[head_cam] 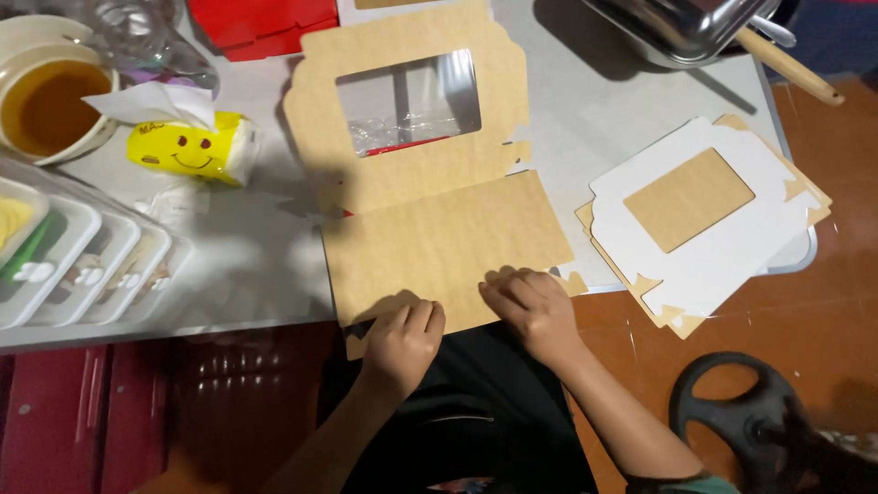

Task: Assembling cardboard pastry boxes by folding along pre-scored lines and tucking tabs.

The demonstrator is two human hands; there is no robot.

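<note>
Risk: flat kraft box blank (439,242) overhangs worktop (585,101) front edge; left hand (402,340) and right hand (535,306), fingers curled, press its flap; uneven pressure may tear fold.

A grey table (594,101) is covered with a flat cardboard box (439,183), stacked cutouts (704,229), a tissue pack (197,146), a bowl (41,101) and trays (82,256)

Both forearms are extended forward from the bottom of the view, converging slightly. Left hand (402,337) is held palm-down, fingers curled under, knuckles up, wrist straight. Right hand (533,309) is placed palm-down just beside it, fingers bent and angled toward the left hand, thumb tucked. The hands are kept near each other, not touching.
</note>
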